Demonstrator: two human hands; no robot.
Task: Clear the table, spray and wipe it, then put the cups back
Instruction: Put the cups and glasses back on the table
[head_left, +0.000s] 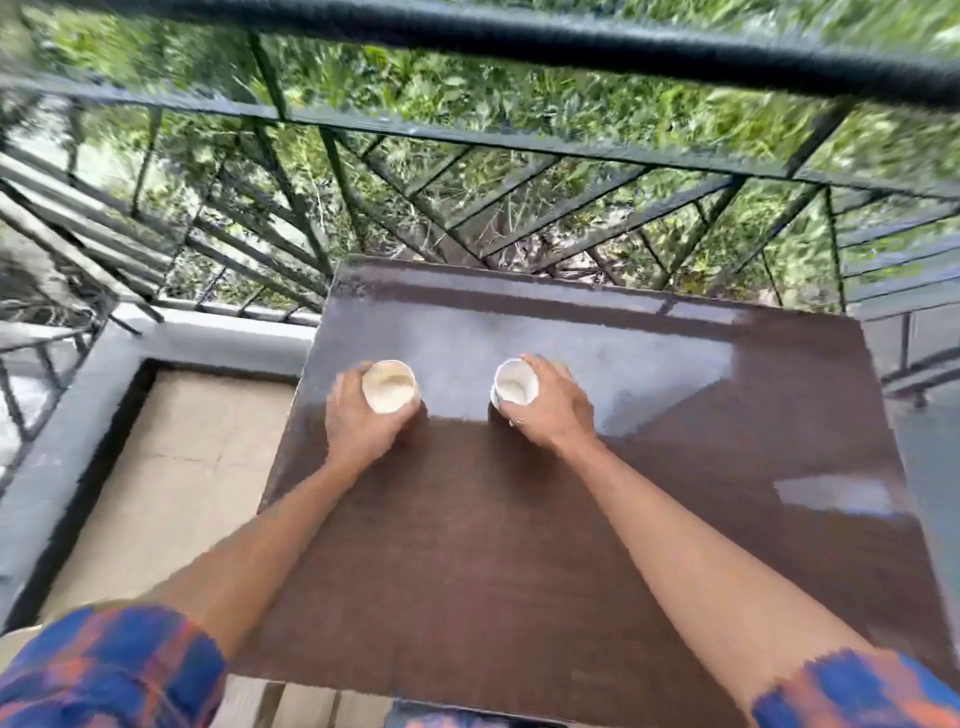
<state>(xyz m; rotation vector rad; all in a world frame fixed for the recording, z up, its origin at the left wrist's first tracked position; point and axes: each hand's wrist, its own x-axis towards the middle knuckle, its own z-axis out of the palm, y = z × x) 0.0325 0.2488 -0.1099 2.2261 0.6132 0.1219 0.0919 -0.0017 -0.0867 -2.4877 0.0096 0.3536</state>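
Two cups, centre frame, side by side: left cup (389, 385), creamy inside, and right cup (514, 383), whiter. Both stand mouth up, apart from each other.

Each one is gripped. The left hand (358, 421) wraps the left cup from its lower-left side. The right hand (553, 408) wraps the right cup from the lower right. Fingers are curled round the walls, and the rims are clear of them.

Are the bases on the table (493, 545) or just above it? Can't tell.

The top gleams, with a pale sheen across its upper half, and I'd say it looks damp. There's the risk: on a slick surface a light cup released crooked could skid or tip. Too hard a squeeze might buckle a thin wall.

The left cup sits near the table's left edge, with the floor (171, 457) below. The railing (519, 150) runs beyond the far edge, across the top of the frame.
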